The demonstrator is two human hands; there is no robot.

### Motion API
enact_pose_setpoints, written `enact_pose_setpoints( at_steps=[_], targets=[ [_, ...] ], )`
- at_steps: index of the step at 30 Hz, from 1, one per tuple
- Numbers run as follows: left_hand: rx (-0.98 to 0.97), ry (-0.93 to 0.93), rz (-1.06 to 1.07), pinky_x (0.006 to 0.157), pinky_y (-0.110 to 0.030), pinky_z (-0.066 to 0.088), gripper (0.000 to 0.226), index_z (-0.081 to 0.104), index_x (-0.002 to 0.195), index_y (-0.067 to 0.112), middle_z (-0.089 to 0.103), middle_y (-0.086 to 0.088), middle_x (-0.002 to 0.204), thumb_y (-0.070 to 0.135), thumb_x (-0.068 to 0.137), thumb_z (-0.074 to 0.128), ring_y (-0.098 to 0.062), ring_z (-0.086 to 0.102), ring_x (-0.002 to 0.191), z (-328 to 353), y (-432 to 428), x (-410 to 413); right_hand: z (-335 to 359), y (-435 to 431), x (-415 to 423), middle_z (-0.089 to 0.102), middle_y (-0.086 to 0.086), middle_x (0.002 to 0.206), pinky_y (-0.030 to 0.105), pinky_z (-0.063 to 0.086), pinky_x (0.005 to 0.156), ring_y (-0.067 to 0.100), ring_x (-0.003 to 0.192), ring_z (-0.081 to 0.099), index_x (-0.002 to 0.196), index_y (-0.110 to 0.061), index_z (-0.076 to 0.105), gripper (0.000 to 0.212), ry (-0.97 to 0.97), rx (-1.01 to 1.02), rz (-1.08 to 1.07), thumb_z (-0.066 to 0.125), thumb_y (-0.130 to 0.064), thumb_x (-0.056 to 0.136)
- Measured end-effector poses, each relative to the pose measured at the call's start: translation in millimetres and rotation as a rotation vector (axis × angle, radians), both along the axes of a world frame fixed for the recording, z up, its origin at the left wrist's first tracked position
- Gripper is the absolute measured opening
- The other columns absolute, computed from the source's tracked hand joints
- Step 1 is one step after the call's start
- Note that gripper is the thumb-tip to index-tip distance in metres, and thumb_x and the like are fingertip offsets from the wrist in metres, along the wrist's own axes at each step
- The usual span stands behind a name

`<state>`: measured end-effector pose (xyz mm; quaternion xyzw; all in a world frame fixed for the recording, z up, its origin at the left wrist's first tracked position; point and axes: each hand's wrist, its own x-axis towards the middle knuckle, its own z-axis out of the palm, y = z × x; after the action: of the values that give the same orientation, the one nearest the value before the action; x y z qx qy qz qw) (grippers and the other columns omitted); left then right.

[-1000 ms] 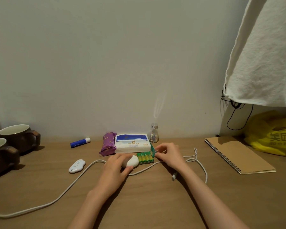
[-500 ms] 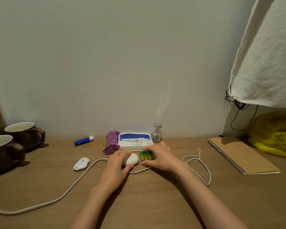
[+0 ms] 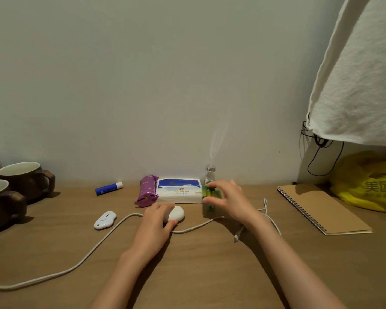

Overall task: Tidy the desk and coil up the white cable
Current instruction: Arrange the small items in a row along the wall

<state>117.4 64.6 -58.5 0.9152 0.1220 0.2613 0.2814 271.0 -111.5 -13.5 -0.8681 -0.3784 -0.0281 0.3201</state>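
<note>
The white cable (image 3: 80, 263) snakes loose across the wooden desk (image 3: 210, 275) from the left edge, under my hands, to a plug end (image 3: 237, 237) near my right wrist. My left hand (image 3: 157, 224) rests on a white oval object (image 3: 176, 213), fingers curled around it. My right hand (image 3: 226, 198) holds a green pack of batteries (image 3: 210, 194) lifted just off the desk, beside the tissue pack (image 3: 178, 194).
Two brown mugs (image 3: 25, 181) stand at the far left. A blue glue stick (image 3: 108, 188), a purple wrapper (image 3: 147, 194), a small white clip-like device (image 3: 104, 220) and a glass vial (image 3: 209, 175) lie near the wall. A spiral notebook (image 3: 323, 208) and yellow bag (image 3: 370, 181) sit right.
My right hand closed on the battery pack, lifted it and carried it back and right toward the end of the tissue pack. My left hand stayed on the white oval object.
</note>
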Motion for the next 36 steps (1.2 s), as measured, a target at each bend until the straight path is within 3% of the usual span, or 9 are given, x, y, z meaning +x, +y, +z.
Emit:
enact_pose_setpoints(
  at_steps=[7,12,15,21,24,36],
  targets=[
    [0.017,-0.019,-0.038,0.096,-0.019,0.031,0.044,0.05,0.132,0.026,0.049,0.008,0.132,0.028,0.089,0.06,-0.01,0.042,0.121,-2.4,-3.5,4.9,-5.9,-19.4,31.9,0.057,0.004,0.13,0.029,0.046,0.091,0.015,0.11,0.052,0.131,-0.016,0.054,0.052,0.12,-0.067,-0.114,0.063,-0.042,0.086],
    [0.009,-0.04,-0.047,0.096,-0.018,0.031,0.043,0.049,0.131,0.029,0.049,0.011,0.13,0.028,0.089,0.06,-0.007,0.041,0.119,-4.9,-4.1,8.0,-12.3,-13.3,39.9,0.057,0.003,0.131,0.031,0.046,0.097,0.017,0.115,0.053,0.13,-0.017,0.054,0.055,0.143,-0.109,-0.078,0.07,-0.037,0.081],
    [0.006,-0.058,-0.051,0.095,-0.018,0.031,0.042,0.05,0.13,0.028,0.05,0.011,0.13,0.027,0.089,0.06,-0.007,0.042,0.119,-5.4,-4.5,8.1,-11.7,-10.4,41.6,0.057,0.002,0.131,0.026,0.045,0.093,0.015,0.115,0.053,0.129,-0.019,0.056,0.053,0.119,-0.11,-0.044,0.072,-0.032,0.08],
    [0.025,-0.062,-0.055,0.093,-0.017,0.031,0.04,0.052,0.129,0.026,0.051,0.01,0.128,0.026,0.089,0.06,-0.008,0.043,0.117,-5.2,-6.5,9.0,-8.7,-12.2,51.6,0.061,-0.001,0.126,0.022,0.046,0.08,0.007,0.095,0.053,0.128,-0.024,0.059,0.048,0.105,-0.129,0.02,0.073,-0.026,0.081],
    [0.027,-0.064,-0.057,0.092,-0.016,0.031,0.04,0.053,0.128,0.025,0.052,0.01,0.128,0.025,0.089,0.06,-0.007,0.044,0.117,-5.5,-6.1,9.0,-9.9,-10.6,53.6,0.062,-0.003,0.125,0.029,0.05,0.085,0.01,0.096,0.056,0.127,-0.028,0.059,0.047,0.114,-0.142,0.028,0.072,-0.024,0.082],
    [0.012,-0.052,-0.048,0.095,-0.017,0.032,0.043,0.051,0.13,0.026,0.051,0.01,0.13,0.026,0.089,0.061,-0.007,0.043,0.12,-3.4,-7.2,7.8,-19.7,3.7,47.4,0.064,-0.001,0.125,0.031,0.048,0.095,0.014,0.106,0.057,0.12,-0.021,0.065,0.037,0.051,-0.026,-0.031,0.071,-0.021,0.083]
  ],
)
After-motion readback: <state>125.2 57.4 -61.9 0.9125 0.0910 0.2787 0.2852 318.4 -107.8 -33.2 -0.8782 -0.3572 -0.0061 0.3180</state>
